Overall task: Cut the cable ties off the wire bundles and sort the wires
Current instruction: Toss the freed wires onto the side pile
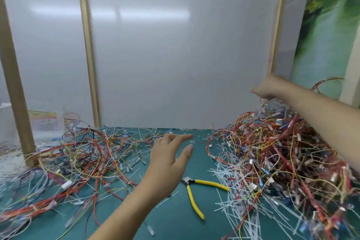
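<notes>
While the left hand (167, 161) hovers over the middle of the green mat (171, 220), its fingers are straight and spread, pointing toward one o'clock and holding nothing. At about two o'clock from it, the right hand (266, 87) hangs above the far end of the big wire heap (282, 161), with its forearm running off the frame at three o'clock. That hand is blurred. Its fingers seem to be bent downward, but I cannot tell whether they grip anything.

The heap fills the mat's three-to-five o'clock side in a thick tangle of red, yellow and blue wires with small connectors. White cut cable ties (224, 173) are strewn along its near-left edge. At nine o'clock a flatter spread of loose wires (78, 154) lies across the mat, well apart from the heap.

Yellow-handled cutters (191, 199) lie flat on the mat at about five o'clock from the left hand, just beside its wrist, with their handles splayed apart. One handle tip reaches the edge of the cable ties.

A white panel (175, 54) stands at twelve o'clock along the back of the mat, with wooden posts (87, 45) rising in front of it.
</notes>
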Demonstrator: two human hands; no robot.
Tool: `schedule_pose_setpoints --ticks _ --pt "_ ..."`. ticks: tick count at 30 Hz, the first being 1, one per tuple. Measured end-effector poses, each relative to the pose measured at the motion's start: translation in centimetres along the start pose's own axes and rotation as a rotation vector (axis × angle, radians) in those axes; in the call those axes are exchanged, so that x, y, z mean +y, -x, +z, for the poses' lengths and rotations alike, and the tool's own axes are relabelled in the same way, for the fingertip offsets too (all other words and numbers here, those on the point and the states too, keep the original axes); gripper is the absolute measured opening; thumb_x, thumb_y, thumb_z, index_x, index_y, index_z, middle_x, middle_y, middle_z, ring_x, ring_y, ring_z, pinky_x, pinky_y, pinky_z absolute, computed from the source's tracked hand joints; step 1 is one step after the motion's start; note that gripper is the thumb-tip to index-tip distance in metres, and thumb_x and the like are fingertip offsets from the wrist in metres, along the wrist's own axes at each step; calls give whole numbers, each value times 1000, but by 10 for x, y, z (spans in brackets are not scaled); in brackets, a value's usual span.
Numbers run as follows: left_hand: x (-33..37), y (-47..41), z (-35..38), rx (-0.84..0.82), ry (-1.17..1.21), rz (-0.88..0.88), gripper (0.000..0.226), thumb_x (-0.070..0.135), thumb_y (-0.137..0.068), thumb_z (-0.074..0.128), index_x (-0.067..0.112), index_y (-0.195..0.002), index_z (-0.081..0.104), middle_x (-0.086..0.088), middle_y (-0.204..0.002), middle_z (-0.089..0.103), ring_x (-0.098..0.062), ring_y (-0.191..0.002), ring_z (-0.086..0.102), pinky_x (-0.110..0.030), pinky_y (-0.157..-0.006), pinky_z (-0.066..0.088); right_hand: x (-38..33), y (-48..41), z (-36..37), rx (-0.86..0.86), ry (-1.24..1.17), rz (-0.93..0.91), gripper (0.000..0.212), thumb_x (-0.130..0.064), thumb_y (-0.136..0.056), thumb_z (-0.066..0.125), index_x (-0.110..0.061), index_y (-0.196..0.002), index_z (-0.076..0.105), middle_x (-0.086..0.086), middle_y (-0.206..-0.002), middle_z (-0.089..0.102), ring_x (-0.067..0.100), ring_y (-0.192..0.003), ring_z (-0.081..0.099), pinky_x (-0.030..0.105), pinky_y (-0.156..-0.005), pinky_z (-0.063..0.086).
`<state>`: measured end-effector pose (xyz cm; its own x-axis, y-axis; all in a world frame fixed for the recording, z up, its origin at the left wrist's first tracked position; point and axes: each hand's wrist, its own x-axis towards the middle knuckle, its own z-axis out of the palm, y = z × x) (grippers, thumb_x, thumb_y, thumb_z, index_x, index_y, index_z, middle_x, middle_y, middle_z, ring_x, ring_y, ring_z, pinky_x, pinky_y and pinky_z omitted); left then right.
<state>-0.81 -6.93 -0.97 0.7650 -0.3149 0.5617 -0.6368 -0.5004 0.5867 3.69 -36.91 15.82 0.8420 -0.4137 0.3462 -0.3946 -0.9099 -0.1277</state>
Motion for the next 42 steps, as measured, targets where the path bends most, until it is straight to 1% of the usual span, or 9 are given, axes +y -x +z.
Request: schedule_pose_setpoints --ticks 7,13,16,20,24,29,34,38,42 --pt "-82 26 -35 -214 -306 -140 23 39 -100 51 31 -113 69 8 -111 62 -16 -110 51 -38 -99 40 -122 112 135 -348 -437 -558 16 -34 -93 63 -24 -95 76 -8 -92 75 10 -84 67 24 -69 46" --pt "-157 20 -79 -193 -861 -167 28 40 -99 48 26 -115 66 -1 -112 63 -25 -105 54 -40 -91 44 -215 159 211 -435 -507 -713 20 -29 -91 60 -15 -88 75 1 -84 74 21 -81 66 37 -77 54" --pt "-188 22 -97 -140 -1000 -229 33 43 -96 47 20 -114 62 -4 -111 62 -26 -105 56 -40 -91 46 -244 159 228 -403 -556 -709 22 -29 -92 57 -16 -84 73 -1 -81 72 20 -79 65 38 -75 55" --pt "-214 31 -108 -185 -872 -327 38 52 -94 52 20 -114 55 -3 -114 61 -29 -114 56 -40 -87 49 -267 143 238 -285 -671 -576 20 -29 -92 56 -20 -82 71 -9 -75 67 16 -75 62 29 -64 48" --pt "-219 34 -106 -123 -763 -228 20 44 -97 50 25 -92 52 4 -93 60 -23 -88 63 -35 -67 49 -289 126 243 -336 -609 -538 18 -26 -91 57 -20 -88 73 -5 -85 71 18 -83 65 33 -74 54" --pt "-219 30 -96 -81 -832 -87 48 39 -89 58 26 -134 47 -3 -116 57 -27 -107 55 -41 -90 45 -317 131 257 -443 -371 -594 26 -38 -84 71 -13 -92 67 6 -93 70 27 -88 66 39 -79 56" --pt "-233 23 -98 -265 -964 48 57 29 -93 47 31 -148 33 0 -140 51 -23 -131 44 -37 -105 38 -323 125 252 -421 -442 -582 10 -17 -87 59 -12 -79 64 9 -81 66 33 -83 65 34 -67 50" --pt "-249 21 -116 -333 -1085 -158 59 38 -102 32 33 -157 11 5 -154 42 -22 -145 33 -45 -117 26 -306 103 223 -372 -749 -429 14 -11 -91 53 -6 -83 63 11 -77 70 30 -68 68 43 -66 56" --pt "-255 16 -130 -370 -1124 -372 53 34 -102 30 30 -155 21 6 -155 41 -27 -143 35 -48 -112 32 -275 82 178 -249 -1021 -351 17 -8 -95 45 -10 -80 52 5 -63 51 17 -42 50 24 -40 40"
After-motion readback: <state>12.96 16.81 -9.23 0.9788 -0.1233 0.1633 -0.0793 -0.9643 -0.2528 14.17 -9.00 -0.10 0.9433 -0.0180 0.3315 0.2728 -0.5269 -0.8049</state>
